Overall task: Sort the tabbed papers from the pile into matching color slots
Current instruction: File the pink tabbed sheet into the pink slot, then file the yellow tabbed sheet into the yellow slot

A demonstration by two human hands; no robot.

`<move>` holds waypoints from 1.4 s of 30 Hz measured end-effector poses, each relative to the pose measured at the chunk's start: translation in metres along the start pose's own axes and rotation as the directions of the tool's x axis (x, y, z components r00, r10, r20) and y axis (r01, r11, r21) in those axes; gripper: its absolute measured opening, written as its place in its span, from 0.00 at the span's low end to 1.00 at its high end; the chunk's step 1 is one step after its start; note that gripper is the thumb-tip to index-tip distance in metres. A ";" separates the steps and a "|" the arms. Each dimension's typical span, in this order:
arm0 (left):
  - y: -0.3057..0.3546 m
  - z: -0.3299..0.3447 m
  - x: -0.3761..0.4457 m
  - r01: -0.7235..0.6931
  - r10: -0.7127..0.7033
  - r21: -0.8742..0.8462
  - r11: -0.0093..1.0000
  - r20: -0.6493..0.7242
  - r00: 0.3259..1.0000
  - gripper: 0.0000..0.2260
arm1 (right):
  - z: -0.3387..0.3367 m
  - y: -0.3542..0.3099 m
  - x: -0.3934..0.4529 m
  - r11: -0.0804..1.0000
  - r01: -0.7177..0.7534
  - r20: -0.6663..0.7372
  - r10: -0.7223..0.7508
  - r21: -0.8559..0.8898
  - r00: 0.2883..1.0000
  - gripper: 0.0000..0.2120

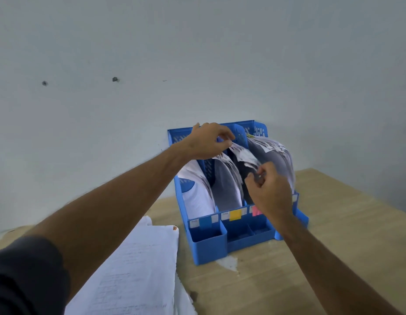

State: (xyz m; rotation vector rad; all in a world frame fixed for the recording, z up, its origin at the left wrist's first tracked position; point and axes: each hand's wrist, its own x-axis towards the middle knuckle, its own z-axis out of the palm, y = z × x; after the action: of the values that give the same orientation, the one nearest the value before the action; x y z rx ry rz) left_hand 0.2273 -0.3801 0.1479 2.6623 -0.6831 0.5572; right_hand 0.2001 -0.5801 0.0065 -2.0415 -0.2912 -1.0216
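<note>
A blue file rack (209, 248) stands on the wooden table against the wall, its slots marked by a blue label (206, 222), a yellow label (235, 215) and a pink label (256, 210). Curved white papers fill the slots. My left hand (209, 142) reaches over the rack's top and pinches the upper edge of a paper (244, 154) above the pink-labelled slot. My right hand (269, 187) pinches the same paper lower down, hiding part of the pink label. The pile of papers (138, 269) lies at the table's near left.
A pale wall rises right behind the rack, with two small dark holes (115, 79) in it. The wooden table (288, 269) stretches to the right and front of the rack. A whitish stain (228, 262) marks the wood just before the rack.
</note>
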 end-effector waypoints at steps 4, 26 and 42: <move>-0.009 -0.014 -0.043 -0.034 0.026 -0.042 0.999 -0.181 0.983 0.08 | 0.010 -0.039 -0.006 0.976 0.182 0.026 -0.186 0.120 0.982 0.14; -0.150 0.039 -0.316 0.784 -0.782 0.031 0.620 0.106 0.614 0.47 | 0.162 -0.124 -0.143 0.977 0.181 0.723 -0.044 -0.113 0.689 0.31; -0.151 0.023 -0.321 0.635 -0.760 -0.433 0.640 -0.235 0.606 0.03 | 0.156 -0.125 -0.137 0.994 0.078 0.542 -0.108 0.078 0.833 0.08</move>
State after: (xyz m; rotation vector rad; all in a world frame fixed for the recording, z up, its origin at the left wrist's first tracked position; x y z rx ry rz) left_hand 0.0524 -0.1417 -0.0487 2.1453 0.4050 0.6487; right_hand 0.1349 -0.3627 -0.0787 -2.2546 -0.7138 -0.4494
